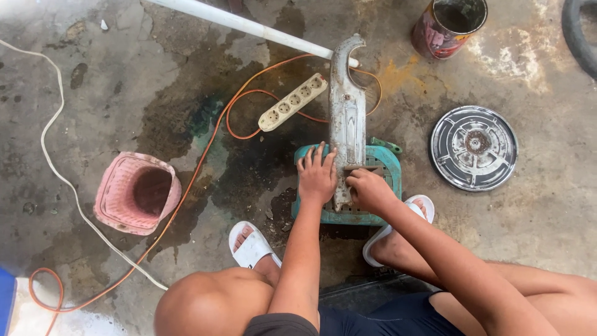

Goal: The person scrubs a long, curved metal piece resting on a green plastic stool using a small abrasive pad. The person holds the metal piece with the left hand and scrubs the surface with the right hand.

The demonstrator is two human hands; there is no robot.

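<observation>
the concrete floor (93, 74) is rough, cracked and grey, darkened by a wide wet stain around the middle. a long white pipe (242, 25) runs slantwise across the top. a pink woven plastic basket (137, 193) lies tipped on its side at the left, its mouth open. a round grey metal disc (474, 148), ribbed and dusty, lies flat at the right, well apart from the hands. a rusty paint tin (449, 25) stands upright near the top. a teal plastic stool (385, 163), slatted on top, sits between two white sandals. across it lies a long, curved metal part (347, 118), pale, scuffed and worn, hooked at its far end, which reaches past the stool toward the pipe. a cream power strip (293, 101) lies just beside it, with an orange cable (186, 186) looping away over the floor and a white cord further left.

the left hand (317, 175) rests flat with fingers spread, palm down, pressing on the stool's top and the near edge of the metal part. the right hand (368, 186) is curled closed, pinching a small dark flat piece, maybe sandpaper (359, 168), against the part's near end. both forearms reach forward from bent knees.
</observation>
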